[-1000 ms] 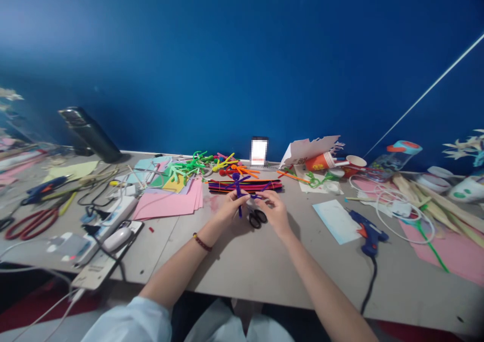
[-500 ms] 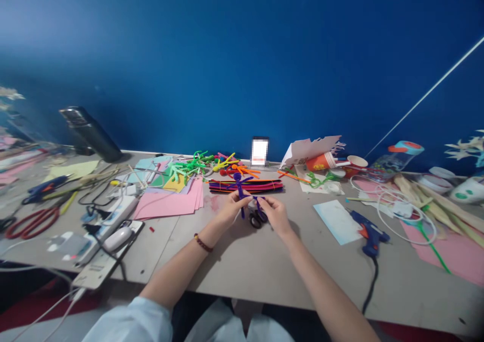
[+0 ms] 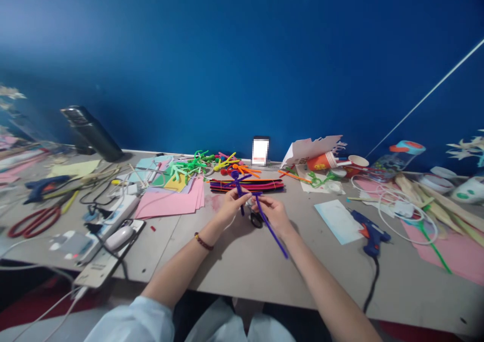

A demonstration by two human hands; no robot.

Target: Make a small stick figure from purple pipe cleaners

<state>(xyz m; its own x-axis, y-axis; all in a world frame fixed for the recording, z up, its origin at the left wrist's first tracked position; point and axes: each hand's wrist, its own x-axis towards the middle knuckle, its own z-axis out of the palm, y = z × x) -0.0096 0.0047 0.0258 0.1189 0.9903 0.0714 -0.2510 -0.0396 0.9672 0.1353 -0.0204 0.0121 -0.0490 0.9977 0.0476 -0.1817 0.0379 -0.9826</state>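
My left hand (image 3: 231,204) is closed around a small purple pipe-cleaner figure (image 3: 237,180), which has a round looped head and thin limbs. A long purple pipe cleaner (image 3: 275,235) slants down toward me from my right hand (image 3: 275,213), whose fingers pinch it near its bent upper end. Both hands are close together above the table; whether the long piece joins the figure is hidden by my fingers. Just under them lie black-handled scissors (image 3: 256,220), partly covered. Behind the hands rests a bundle of colored pipe cleaners (image 3: 264,185) held by bands.
Green pipe-cleaner pieces (image 3: 192,165) and pink paper sheets (image 3: 166,206) lie to the left, near a power strip (image 3: 108,226) and red-handled scissors (image 3: 34,222). A blue glue gun (image 3: 373,233) is at right. A phone (image 3: 260,150) leans on the wall.
The long purple pipe cleaner now hangs down past my right hand toward the table's front, where before only a short stretch showed. My left hand keeps its hold on the figure.
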